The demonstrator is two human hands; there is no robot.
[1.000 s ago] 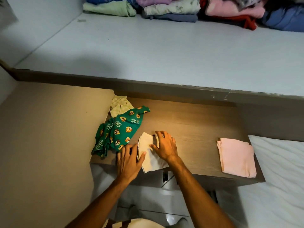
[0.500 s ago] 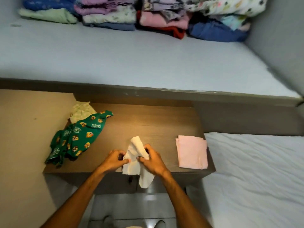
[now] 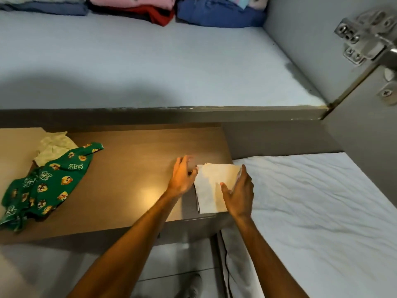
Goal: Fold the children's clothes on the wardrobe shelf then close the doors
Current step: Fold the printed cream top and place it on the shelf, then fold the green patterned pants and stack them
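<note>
At the surface's [image 3: 129, 168] right edge the folded cloth [image 3: 214, 186] now lies where the pink piece showed, left hand [image 3: 181, 179] spread beside it, right hand [image 3: 238, 190] open against its side.

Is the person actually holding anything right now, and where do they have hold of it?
Only the folded white cloth. The right hand is at its right edge, the left hand open against its left edge; whether either truly grips is unclear.

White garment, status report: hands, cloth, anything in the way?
Left hand and right hand open, flanking the folded white garment at the wooden top's right end. Green printed garment unfolded, left. Nothing obstructing.
</note>
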